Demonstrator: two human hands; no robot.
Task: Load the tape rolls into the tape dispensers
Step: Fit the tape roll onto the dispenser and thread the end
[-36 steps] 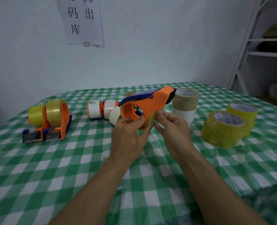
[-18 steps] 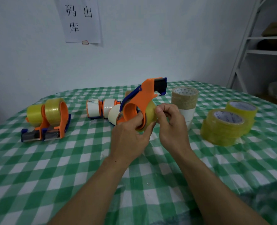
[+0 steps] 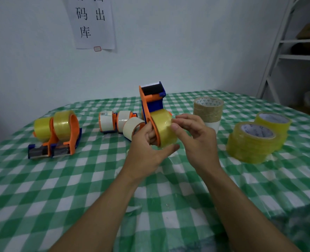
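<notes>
My left hand (image 3: 147,150) grips an orange and blue tape dispenser (image 3: 150,102) above the table, cutter end pointing up. A yellow clear tape roll (image 3: 164,127) sits on its hub. My right hand (image 3: 196,139) pinches at the roll's outer face with thumb and fingertips. Two loaded dispensers (image 3: 57,133) with yellow rolls lie at the left. Behind my left hand lie dispensers with white rolls (image 3: 117,121). Loose rolls stand at the right: a brown and white stack (image 3: 208,110) and yellow stacks (image 3: 252,142).
A green and white checked cloth (image 3: 77,188) covers the table. A paper sign (image 3: 92,22) hangs on the wall behind. A white metal shelf (image 3: 296,51) stands at the far right, beyond the table edge.
The dispenser has swung from lying level to standing with its cutter end upright, and the yellow roll now faces me. My right hand has shifted onto the roll's outer face.
</notes>
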